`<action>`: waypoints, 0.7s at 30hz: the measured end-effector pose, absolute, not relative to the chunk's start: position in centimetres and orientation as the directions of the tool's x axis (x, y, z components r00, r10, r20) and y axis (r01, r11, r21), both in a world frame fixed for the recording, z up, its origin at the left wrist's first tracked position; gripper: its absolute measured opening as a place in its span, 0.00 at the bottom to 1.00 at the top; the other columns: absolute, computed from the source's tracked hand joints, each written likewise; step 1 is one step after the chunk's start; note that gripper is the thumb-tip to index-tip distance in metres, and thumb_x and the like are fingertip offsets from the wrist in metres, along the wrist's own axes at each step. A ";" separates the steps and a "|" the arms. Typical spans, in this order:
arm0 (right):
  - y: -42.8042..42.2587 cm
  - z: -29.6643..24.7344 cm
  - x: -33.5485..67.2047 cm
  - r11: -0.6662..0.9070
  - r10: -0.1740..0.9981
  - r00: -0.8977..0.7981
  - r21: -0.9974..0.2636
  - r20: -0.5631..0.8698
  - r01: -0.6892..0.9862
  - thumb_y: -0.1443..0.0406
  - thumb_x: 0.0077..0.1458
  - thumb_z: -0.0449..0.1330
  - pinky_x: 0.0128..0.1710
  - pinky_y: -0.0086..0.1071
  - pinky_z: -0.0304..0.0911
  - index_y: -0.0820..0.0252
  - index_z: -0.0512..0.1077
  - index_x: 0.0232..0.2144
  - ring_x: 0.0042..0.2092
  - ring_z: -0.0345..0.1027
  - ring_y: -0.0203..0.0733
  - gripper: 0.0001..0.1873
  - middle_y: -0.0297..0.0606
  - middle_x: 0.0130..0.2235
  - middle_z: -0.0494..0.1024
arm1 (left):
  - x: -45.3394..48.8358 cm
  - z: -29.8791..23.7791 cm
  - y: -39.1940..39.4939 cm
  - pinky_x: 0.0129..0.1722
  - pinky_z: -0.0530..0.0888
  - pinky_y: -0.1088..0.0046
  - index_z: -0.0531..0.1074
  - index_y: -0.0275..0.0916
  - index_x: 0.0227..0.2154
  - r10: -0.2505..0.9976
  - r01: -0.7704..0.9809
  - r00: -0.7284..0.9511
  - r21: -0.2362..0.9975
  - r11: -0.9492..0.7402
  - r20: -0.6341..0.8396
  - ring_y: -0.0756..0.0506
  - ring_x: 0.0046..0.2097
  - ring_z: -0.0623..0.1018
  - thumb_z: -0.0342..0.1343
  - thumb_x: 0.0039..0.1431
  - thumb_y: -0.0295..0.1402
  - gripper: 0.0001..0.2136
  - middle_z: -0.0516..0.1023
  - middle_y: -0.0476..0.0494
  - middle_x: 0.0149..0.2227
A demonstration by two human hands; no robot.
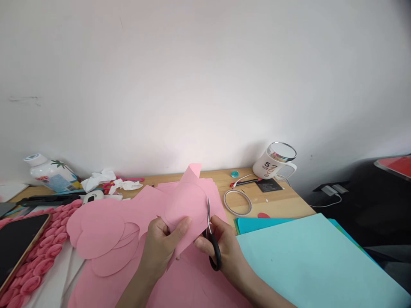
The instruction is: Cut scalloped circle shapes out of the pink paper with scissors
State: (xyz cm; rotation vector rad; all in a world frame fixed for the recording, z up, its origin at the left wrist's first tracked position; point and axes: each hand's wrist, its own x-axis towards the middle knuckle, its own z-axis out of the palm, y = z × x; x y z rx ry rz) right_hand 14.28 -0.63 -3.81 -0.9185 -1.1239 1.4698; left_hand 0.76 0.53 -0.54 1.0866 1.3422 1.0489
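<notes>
At the lower centre of the frame, the left hand (162, 244) pinches a pink paper sheet (188, 205) upright, keeping it taut for the blades. The right hand (224, 248) grips black-handled scissors (212, 239), their blades biting its right edge beside cut petals (102, 235).

free: desk (289, 204) beside wire ring (237, 202) | blocked: pink paper (188, 205) centre, mug (274, 164) rear

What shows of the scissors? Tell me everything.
The scissors have slim, silvery metal blades and black loop handles. The right hand grips the handles, with the blades pointing up and away, nearly upright. The blades meet the right edge of the pink paper sheet, which the left hand pinches from the other side.
</notes>
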 end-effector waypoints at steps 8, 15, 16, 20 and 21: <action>-0.7 -3.6 14.2 -0.042 0.984 -0.179 -0.966 0.005 -0.255 0.57 0.39 0.67 0.20 0.25 0.42 0.59 0.59 0.23 0.22 0.45 0.29 0.21 0.24 0.20 0.56 | 0.6 -1.0 0.6 0.11 0.52 0.79 0.57 0.38 0.08 0.980 0.067 -0.008 0.978 0.199 -0.198 0.56 0.11 0.54 0.60 0.41 0.39 0.19 0.52 0.57 0.07; -0.4 -3.9 14.2 -0.040 0.987 -0.160 -0.971 -0.002 -0.237 0.55 0.37 0.67 0.20 0.25 0.44 0.59 0.59 0.22 0.22 0.46 0.29 0.22 0.24 0.19 0.56 | 0.5 -1.0 0.6 0.10 0.51 0.79 0.59 0.37 0.08 0.976 0.061 -0.021 0.975 0.215 -0.215 0.57 0.11 0.54 0.60 0.40 0.40 0.19 0.52 0.57 0.06; -0.4 -3.9 14.2 -0.045 0.986 -0.164 -0.970 -0.005 -0.240 0.55 0.37 0.67 0.20 0.25 0.44 0.59 0.59 0.22 0.22 0.46 0.29 0.21 0.24 0.19 0.57 | 0.5 -0.9 0.5 0.11 0.51 0.79 0.59 0.37 0.08 0.976 0.056 -0.018 0.975 0.216 -0.215 0.57 0.11 0.54 0.61 0.40 0.40 0.19 0.52 0.57 0.06; -0.5 -3.6 14.2 -0.060 0.986 -0.165 -0.972 -0.022 -0.228 0.55 0.38 0.66 0.19 0.25 0.47 0.60 0.60 0.22 0.21 0.49 0.29 0.20 0.25 0.18 0.59 | 0.4 -0.6 0.5 0.11 0.52 0.80 0.59 0.37 0.09 0.974 -0.042 0.000 0.973 0.226 -0.226 0.57 0.12 0.54 0.62 0.40 0.41 0.20 0.54 0.57 0.07; -0.6 -3.5 14.2 -0.063 0.987 -0.159 -0.974 -0.028 -0.217 0.55 0.38 0.66 0.19 0.25 0.48 0.60 0.60 0.22 0.21 0.51 0.30 0.20 0.25 0.18 0.60 | 0.3 -0.5 0.5 0.11 0.53 0.80 0.60 0.37 0.10 0.974 -0.090 0.011 0.970 0.227 -0.227 0.57 0.12 0.55 0.61 0.42 0.42 0.20 0.55 0.57 0.07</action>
